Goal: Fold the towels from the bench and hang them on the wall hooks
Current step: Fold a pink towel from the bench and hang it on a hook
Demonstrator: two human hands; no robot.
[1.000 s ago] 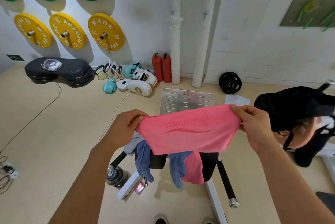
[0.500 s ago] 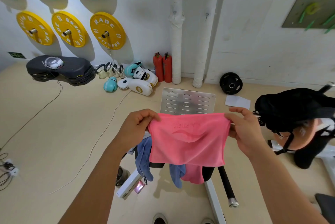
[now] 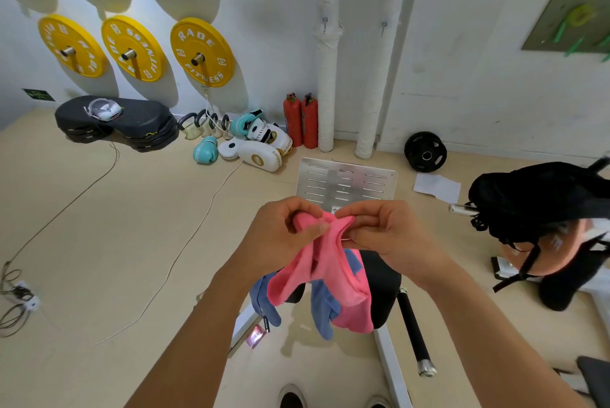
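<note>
I am pinching the top corners of the pink towel (image 3: 321, 262) together, left hand (image 3: 280, 236) meeting right hand (image 3: 389, 236), above the table (image 3: 383, 282). It is hanging limp and light, so I judge the corners the surest hold.

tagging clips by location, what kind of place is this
Most likely a small gym: yellow weight plates hang on wall pegs, boxing gloves lie on the floor, and a padded bench stands below.

Bright, even light; wide-angle edge distortion
</note>
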